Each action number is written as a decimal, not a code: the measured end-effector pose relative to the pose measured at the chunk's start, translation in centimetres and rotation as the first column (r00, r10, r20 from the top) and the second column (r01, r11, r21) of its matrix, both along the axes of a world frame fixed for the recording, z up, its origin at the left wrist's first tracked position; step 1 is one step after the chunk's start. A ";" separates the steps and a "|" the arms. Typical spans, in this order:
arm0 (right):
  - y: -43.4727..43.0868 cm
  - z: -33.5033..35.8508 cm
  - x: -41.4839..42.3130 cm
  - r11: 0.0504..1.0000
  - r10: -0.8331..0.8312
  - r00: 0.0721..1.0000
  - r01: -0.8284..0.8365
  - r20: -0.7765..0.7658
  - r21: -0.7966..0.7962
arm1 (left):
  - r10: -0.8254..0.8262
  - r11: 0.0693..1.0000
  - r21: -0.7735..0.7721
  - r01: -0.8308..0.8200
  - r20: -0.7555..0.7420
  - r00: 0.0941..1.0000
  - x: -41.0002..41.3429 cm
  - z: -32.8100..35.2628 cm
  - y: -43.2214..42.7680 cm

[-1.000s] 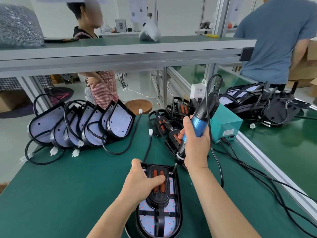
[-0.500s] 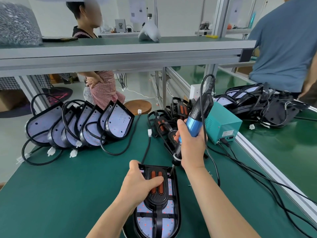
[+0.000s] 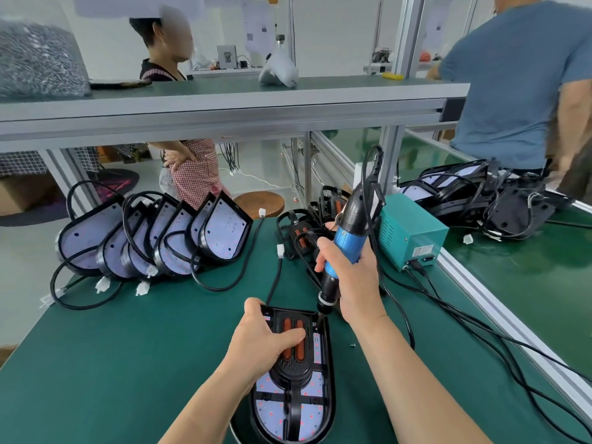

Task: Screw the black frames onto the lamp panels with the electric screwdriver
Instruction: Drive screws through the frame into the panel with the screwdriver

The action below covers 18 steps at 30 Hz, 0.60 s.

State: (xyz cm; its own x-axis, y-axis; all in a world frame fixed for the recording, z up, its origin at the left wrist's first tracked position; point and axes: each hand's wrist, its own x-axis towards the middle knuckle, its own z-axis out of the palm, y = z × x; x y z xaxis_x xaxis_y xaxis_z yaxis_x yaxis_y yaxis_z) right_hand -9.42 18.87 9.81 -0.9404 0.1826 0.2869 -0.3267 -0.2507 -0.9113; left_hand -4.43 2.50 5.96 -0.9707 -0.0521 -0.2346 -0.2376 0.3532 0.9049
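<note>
A lamp panel point(image 3: 307, 415) with a black frame point(image 3: 293, 366) on it lies flat on the green mat in front of me. My left hand point(image 3: 259, 344) holds its far left end, thumb on the edge and fingers curled over the frame's two orange bars. My right hand point(image 3: 352, 277) grips the blue and black electric screwdriver point(image 3: 349, 238), held tilted. Its bit touches the frame's far right corner.
A row of lamp panels point(image 3: 153, 238) with black cables leans at the left. Loose black frames point(image 3: 301, 232) lie behind the screwdriver. A teal power box point(image 3: 410, 232) stands at the right, cables trailing across the mat. Two people stand beyond the bench.
The screwdriver has come down and its bit now touches the frame's far right corner. My left hand keeps its hold on the panel.
</note>
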 end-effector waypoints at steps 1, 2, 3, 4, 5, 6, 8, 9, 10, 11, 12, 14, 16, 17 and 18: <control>0.0 0.2 0.2 0.999 0.032 0.999 -0.032 -0.014 0.011 | 0.000 1.000 -0.002 0.000 0.002 1.000 0.0 0.2 0.0; 0.0 0.5 0.3 0.998 0.058 0.998 -0.057 -0.031 0.013 | 0.002 1.000 -0.005 -0.002 0.003 1.000 0.1 0.2 0.0; 0.0 0.8 0.5 0.998 0.070 0.996 -0.070 -0.049 0.003 | 0.001 1.000 -0.006 -0.001 0.005 1.000 0.1 0.3 0.0; 0.0 1.1 0.5 0.997 0.070 0.995 -0.071 -0.069 -0.020 | -0.004 1.000 -0.005 0.004 0.011 1.000 0.1 0.4 0.1; 0.2 1.6 0.6 0.996 0.063 0.994 -0.068 -0.087 -0.057 | -0.012 1.000 -0.001 0.012 0.017 1.000 0.2 0.5 0.1; 0.5 2.2 0.6 0.993 0.053 0.993 -0.063 -0.104 -0.098 | -0.018 1.000 0.003 0.017 0.021 1.000 0.2 0.6 0.1; 1.6 3.3 0.7 0.986 0.011 0.993 -0.031 -0.122 -0.165 | -0.021 1.000 0.010 0.021 0.026 0.999 0.2 0.8 0.1; 2.3 3.7 0.9 0.981 -0.025 0.992 0.001 -0.120 -0.195 | -0.022 1.000 0.014 0.021 0.029 0.999 0.2 0.8 0.1; 3.1 3.9 1.1 0.972 -0.068 0.991 0.040 -0.114 -0.231 | -0.019 1.000 0.022 0.019 0.031 0.999 0.2 0.8 0.1; 3.9 3.9 1.4 0.959 -0.112 0.988 0.080 -0.106 -0.272 | -0.017 0.999 0.028 0.016 0.034 0.999 0.2 0.7 0.1; 4.8 3.6 1.8 0.940 -0.156 0.984 0.120 -0.088 -0.319 | -0.018 0.999 0.031 0.017 0.040 0.999 0.2 0.6 0.0; 6.5 2.6 2.7 0.884 -0.228 0.974 0.205 -0.003 -0.421 | -0.029 1.000 0.002 0.029 0.034 0.999 0.1 0.2 -0.1; 8.0 1.1 3.5 0.819 -0.256 0.960 0.279 0.116 -0.501 | -0.046 0.986 -0.157 0.049 0.020 0.999 0.1 0.1 -0.1; 8.7 0.4 3.9 0.789 -0.263 0.950 0.313 0.169 -0.529 | -0.056 0.944 -0.327 0.052 -0.006 0.998 0.1 0.2 0.0; 9.4 -0.3 4.3 0.758 -0.276 0.938 0.346 0.209 -0.553 | -0.061 0.857 -0.514 0.022 -0.059 0.996 0.3 0.3 0.2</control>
